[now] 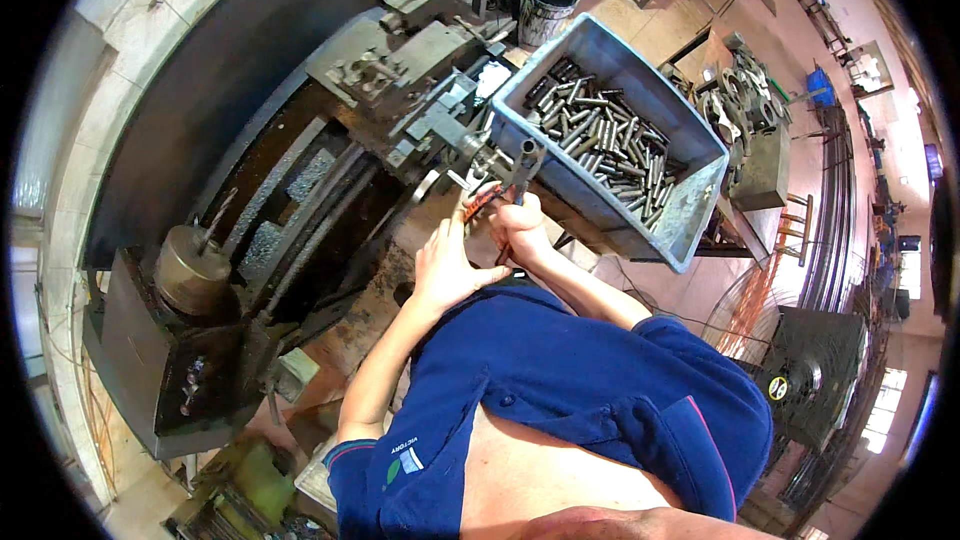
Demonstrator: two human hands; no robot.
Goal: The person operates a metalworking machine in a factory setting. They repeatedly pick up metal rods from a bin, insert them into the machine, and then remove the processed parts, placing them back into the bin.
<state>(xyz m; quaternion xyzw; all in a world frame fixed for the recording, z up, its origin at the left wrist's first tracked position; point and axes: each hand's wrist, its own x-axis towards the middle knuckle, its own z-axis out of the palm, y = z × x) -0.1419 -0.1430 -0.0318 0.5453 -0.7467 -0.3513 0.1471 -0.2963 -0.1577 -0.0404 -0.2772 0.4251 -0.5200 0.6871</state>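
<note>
Mid-job, by the look of it: pliers (512, 183) gripped in the right hand (520, 230), fist closed round the orange handles, jaws pointing up toward 12 o'clock at the lathe's (300, 190) clamping end. Pinching a short dark metal piece at the tip, or just touching it (too small to tell). Left hand (445, 265) flat and spread, fingers extended toward 1 o'clock, fingertips (462, 210) resting beside the pliers' handles, holding nothing that shows.

Done so far, judging from the scene: plenty, or else plenty waiting. Blue bin (690, 210) at 2 o'clock of the hands, propped on a slant, about half full of short grey steel rods (600, 145), heaped every which way. No telling whether these are finished or still to be worked.

Pliers themselves: slim, dark steel head, worn orange-red grips, mostly hidden in the fist. Sitting just below the bin's near corner and just right of the lathe's tool block.

Lathe greasy and chip-strewn, brass-coloured cylinder (193, 270) at 9 o'clock, well apart from both hands.
</note>
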